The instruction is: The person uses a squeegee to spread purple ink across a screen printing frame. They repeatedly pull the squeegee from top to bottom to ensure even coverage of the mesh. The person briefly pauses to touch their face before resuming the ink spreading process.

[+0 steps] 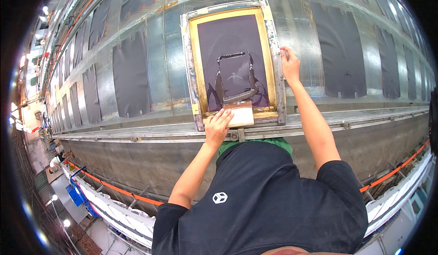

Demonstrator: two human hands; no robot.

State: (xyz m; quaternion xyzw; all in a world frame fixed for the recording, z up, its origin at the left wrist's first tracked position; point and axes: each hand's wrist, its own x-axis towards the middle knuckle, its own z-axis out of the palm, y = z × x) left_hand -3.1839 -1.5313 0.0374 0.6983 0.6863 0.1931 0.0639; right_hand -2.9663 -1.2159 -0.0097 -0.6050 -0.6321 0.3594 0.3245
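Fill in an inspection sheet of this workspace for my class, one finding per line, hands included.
Surface: long metal table, with dark sheets along it
Job's things: frame with dark wet paste inside; pale block at its near end
Clutter: stains on the frame
Hands: left hand lies over the block's left end; right hand is at the frame's right edge
Cables: none identifiable for certain
Surroundings: orange rail behind the person; bright lamp at lower left

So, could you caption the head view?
Left hand on a squeegee, right hand at the edge of a screen frame.
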